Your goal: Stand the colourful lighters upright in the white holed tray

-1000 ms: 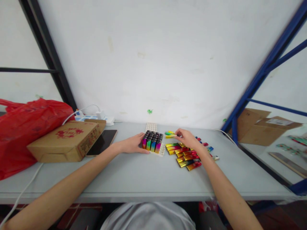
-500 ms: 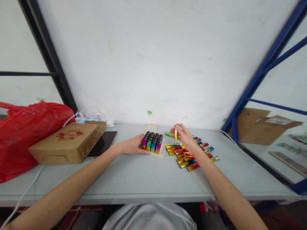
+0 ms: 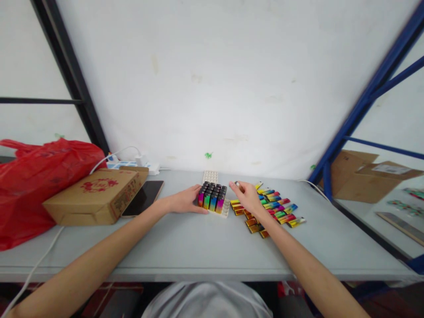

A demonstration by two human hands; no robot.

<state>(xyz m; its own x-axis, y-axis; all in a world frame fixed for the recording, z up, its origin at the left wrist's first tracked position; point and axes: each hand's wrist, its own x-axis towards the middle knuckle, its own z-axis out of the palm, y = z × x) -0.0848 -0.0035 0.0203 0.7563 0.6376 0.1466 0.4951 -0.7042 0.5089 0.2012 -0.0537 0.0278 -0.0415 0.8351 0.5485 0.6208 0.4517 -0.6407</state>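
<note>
Upright lighters (image 3: 212, 197) with black tops and shiny rainbow bodies stand packed in a white holed tray (image 3: 225, 211), whose right-hand holes show. My left hand (image 3: 189, 201) grips the left side of this block, thumb along the front and fingers behind. Just right of the tray, my right hand (image 3: 245, 195) is closed round a single lighter (image 3: 236, 183); only its end shows between the fingertips. Beneath and beyond my right wrist lies a spread of loose metallic-coloured lighters (image 3: 281, 207), partly hidden by the hand and forearm.
Behind the block, a second white holed tray (image 3: 210, 176) lies near the wall. To the left are a dark tablet-like slab (image 3: 144, 198), a cardboard box (image 3: 92, 194), a red plastic bag (image 3: 43, 185) and a power strip (image 3: 152, 168). Blue shelf posts (image 3: 326, 176) rise at right.
My right hand has moved left and slightly down towards the tray with the lighter, now mostly hidden in its fingers. My left hand keeps its hold on the block.
</note>
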